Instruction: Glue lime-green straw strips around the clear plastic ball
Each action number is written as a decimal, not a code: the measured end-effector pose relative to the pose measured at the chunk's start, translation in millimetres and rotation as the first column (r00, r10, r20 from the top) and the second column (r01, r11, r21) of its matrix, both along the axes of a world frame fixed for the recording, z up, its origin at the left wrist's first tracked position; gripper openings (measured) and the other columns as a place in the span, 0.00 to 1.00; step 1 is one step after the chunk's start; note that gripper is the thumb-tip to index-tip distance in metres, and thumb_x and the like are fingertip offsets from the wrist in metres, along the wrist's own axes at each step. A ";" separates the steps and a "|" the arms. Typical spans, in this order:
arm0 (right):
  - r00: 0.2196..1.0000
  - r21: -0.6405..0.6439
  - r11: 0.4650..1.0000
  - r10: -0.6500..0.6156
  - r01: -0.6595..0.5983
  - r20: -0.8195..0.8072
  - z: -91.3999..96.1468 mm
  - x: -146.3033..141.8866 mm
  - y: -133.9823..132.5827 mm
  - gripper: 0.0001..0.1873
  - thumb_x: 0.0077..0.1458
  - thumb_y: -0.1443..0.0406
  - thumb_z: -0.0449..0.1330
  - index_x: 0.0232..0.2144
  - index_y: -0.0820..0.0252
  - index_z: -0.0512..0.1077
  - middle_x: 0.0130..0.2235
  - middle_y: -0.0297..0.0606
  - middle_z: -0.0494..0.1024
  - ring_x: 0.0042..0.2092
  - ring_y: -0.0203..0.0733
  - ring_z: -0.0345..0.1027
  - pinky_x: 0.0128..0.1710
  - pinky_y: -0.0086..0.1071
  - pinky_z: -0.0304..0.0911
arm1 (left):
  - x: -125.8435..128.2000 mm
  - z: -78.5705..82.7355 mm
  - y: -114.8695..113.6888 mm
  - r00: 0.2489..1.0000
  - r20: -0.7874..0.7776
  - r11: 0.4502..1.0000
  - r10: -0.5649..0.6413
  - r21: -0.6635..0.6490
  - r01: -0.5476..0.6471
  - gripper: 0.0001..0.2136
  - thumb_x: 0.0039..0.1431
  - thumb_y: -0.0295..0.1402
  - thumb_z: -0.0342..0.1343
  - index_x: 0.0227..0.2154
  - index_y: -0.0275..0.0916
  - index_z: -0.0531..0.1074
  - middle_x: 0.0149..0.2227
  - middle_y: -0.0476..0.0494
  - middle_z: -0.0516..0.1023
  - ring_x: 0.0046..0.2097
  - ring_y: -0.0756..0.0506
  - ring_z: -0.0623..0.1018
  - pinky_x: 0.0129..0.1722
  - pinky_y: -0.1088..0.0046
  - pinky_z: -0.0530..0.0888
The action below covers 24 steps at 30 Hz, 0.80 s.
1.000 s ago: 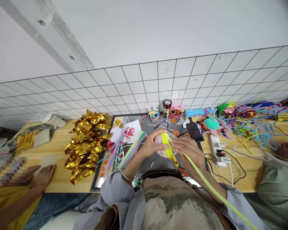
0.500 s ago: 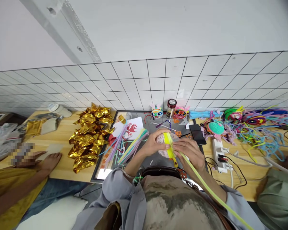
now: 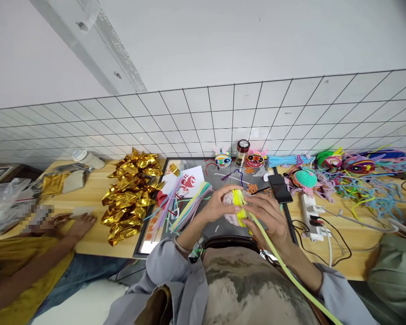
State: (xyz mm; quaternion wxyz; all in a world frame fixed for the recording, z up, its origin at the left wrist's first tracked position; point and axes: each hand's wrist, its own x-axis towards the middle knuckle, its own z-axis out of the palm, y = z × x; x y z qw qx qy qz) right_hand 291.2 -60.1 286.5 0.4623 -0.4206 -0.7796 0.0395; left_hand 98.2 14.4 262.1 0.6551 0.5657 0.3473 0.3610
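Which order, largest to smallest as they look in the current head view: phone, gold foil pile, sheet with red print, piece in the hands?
1. Gold foil pile
2. Sheet with red print
3. Phone
Unsure, so unranked: piece in the hands; left hand and right hand cover parts of it.

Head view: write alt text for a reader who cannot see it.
A person's left hand grips a pale pinkish piece with a yellow band; the right hand touches the band, a yellow strip trailing past its wrist. Gold foil, coloured strips, a phone and a power strip lie nearby on the table.
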 end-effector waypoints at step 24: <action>0.997 -0.244 0.969 -0.042 0.023 -0.070 -10.7 -17.2 -15.9 0.39 0.58 0.53 0.67 0.67 0.50 0.62 0.68 0.52 0.63 0.68 0.59 0.60 0.63 0.57 0.63 | -8.3 7.3 -1.1 0.995 0.080 0.997 -0.066 -0.023 0.068 0.35 0.38 0.50 0.75 0.50 0.40 0.79 0.51 0.41 0.77 0.50 0.39 0.75 0.53 0.65 0.71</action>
